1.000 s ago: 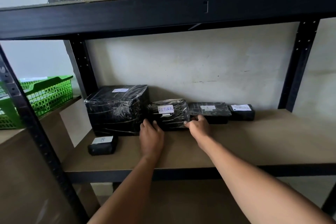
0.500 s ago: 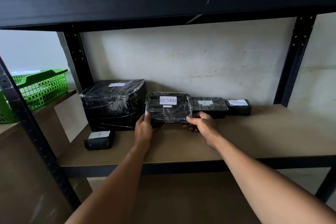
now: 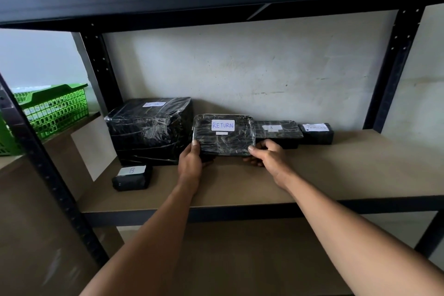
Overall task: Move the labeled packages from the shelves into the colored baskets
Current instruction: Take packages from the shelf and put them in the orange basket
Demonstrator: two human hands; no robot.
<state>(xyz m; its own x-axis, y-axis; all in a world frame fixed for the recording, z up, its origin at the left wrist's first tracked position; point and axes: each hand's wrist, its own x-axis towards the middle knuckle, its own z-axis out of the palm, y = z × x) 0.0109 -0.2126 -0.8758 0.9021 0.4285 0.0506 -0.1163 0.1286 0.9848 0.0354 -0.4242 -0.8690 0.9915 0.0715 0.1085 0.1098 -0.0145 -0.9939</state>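
RETURN package (image 3: 223,136): black, film-wrapped, white label reading "RETURN" tipped toward the camera; raised off the shelf board (image 3: 336,168), front edge lifted, just right of the big wrapped box (image 3: 149,130).
Left hand (image 3: 191,163): grasping the package's lower left corner, thumb on the front face, fingers tucked beneath.
Right hand (image 3: 269,157): grasping the lower right corner the same way, thumb on top, fingers curled under.
Right of the RETURN package: flat package marked "A" (image 3: 276,131), partly behind it; beyond that a small package (image 3: 317,133) with an unreadable label.
Left of the RETURN package: the big box, its label too blurred to read; in front of it, lower left, a small package marked "B" (image 3: 132,178).
Far left of the RETURN package: green basket (image 3: 55,108), on a separate surface past the shelf upright (image 3: 101,67).
Step in hand: lifting one package clear of the shelf.
Next move, as judged: draw it out under the upper shelf, then carry it to the basket matching "RETURN"; which colour that is cannot be told.
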